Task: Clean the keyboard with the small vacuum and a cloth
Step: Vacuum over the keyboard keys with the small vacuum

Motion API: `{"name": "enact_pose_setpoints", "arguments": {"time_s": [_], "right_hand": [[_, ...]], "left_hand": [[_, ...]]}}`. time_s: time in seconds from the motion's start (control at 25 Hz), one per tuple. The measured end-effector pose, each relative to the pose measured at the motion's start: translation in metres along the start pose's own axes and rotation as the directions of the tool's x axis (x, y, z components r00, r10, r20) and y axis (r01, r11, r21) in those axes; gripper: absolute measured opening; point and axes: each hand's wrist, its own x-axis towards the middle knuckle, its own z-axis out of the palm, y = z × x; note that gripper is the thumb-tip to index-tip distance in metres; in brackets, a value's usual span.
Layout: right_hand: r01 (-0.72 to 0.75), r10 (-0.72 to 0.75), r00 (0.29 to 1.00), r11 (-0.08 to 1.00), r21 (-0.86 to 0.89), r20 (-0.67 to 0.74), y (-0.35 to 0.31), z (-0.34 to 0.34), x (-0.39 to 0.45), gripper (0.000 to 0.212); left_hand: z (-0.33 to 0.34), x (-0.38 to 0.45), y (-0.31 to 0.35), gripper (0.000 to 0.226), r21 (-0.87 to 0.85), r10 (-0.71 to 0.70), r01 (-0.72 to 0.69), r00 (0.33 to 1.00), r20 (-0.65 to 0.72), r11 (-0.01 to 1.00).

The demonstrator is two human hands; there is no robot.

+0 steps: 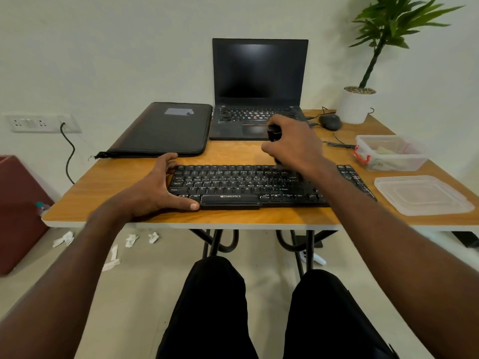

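Note:
A black keyboard point(241, 186) lies along the front of the wooden table point(108, 182). My left hand point(158, 187) grips the keyboard's left end, fingers over its far edge and thumb along its near edge. My right hand point(293, 143) is wrapped around a small black vacuum point(274, 132), held upright over the keyboard's upper right rows. The vacuum's lower tip is hidden behind my hand. No cloth can be made out for certain.
Behind the keyboard stand an open black laptop point(259, 81) and a black laptop sleeve point(166, 130). At the right are a mouse point(329, 122), a potted plant point(356, 104), a clear plastic box point(391, 152) and its lid point(422, 194). Crumpled paper scraps point(132, 239) lie on the floor.

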Motion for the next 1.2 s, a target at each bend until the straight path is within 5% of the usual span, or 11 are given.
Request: {"name": "enact_pose_setpoints", "arguments": {"time_s": [0.04, 0.12, 0.2, 0.28, 0.4, 0.68, 0.84, 0.96, 1.12, 1.2], "right_hand": [[-0.002, 0.003, 1.0, 1.0, 0.011, -0.029, 0.003, -0.003, 0.001, 0.037], [-0.058, 0.054, 0.998, 0.951, 0.304, 0.02, 0.009, -0.006, 0.002, 0.031], [-0.121, 0.062, 0.988, 0.882, 0.455, 0.142, 0.019, -0.01, 0.0, 0.026], [-0.11, 0.033, 0.981, 0.903, 0.415, 0.189, 0.033, -0.017, -0.003, 0.025], [-0.135, 0.104, 0.988, 0.94, 0.313, 0.114, 0.057, -0.031, -0.004, 0.026], [-0.205, 0.242, 0.954, 0.957, 0.205, -0.176, 0.101, -0.066, -0.014, 0.027], [-0.151, 0.154, 0.988, 0.971, 0.187, 0.001, 0.114, -0.07, -0.018, 0.027], [-0.093, 0.091, 0.996, 0.989, -0.119, -0.018, 0.118, -0.081, -0.013, 0.031], [-0.092, 0.09, 0.995, 0.994, 0.063, 0.036, 0.119, -0.082, -0.018, 0.03], [-0.095, 0.096, 0.995, 0.994, -0.055, 0.024, 0.125, -0.081, -0.018, 0.028]], "left_hand": [[-0.003, -0.003, 0.007, 0.165, 0.019, -0.029, 0.029, 0.999, 0.019, 0.999], [-0.007, -0.006, 0.031, 0.171, 0.055, -0.04, 0.041, 0.999, -0.007, 0.998], [0.004, -0.002, 0.067, 0.152, 0.096, 0.032, -0.019, 0.991, -0.132, 0.995], [0.037, 0.01, 0.105, 0.122, 0.219, 0.177, -0.119, 0.947, -0.267, 0.968], [0.104, 0.035, 0.136, 0.103, 0.447, 0.312, -0.212, 0.936, -0.163, 0.869], [0.162, 0.055, 0.136, 0.118, 0.709, 0.309, -0.163, 0.948, -0.081, 0.686], [0.164, 0.057, 0.136, 0.124, 0.71, 0.334, -0.163, 0.937, -0.106, 0.685], [0.163, 0.055, 0.14, 0.131, 0.701, 0.305, -0.131, 0.944, -0.129, 0.701], [0.151, 0.058, 0.144, 0.146, 0.688, 0.235, -0.159, 0.972, -0.017, 0.709], [0.145, 0.059, 0.147, 0.15, 0.699, 0.196, -0.196, 0.977, 0.081, 0.688]]}}
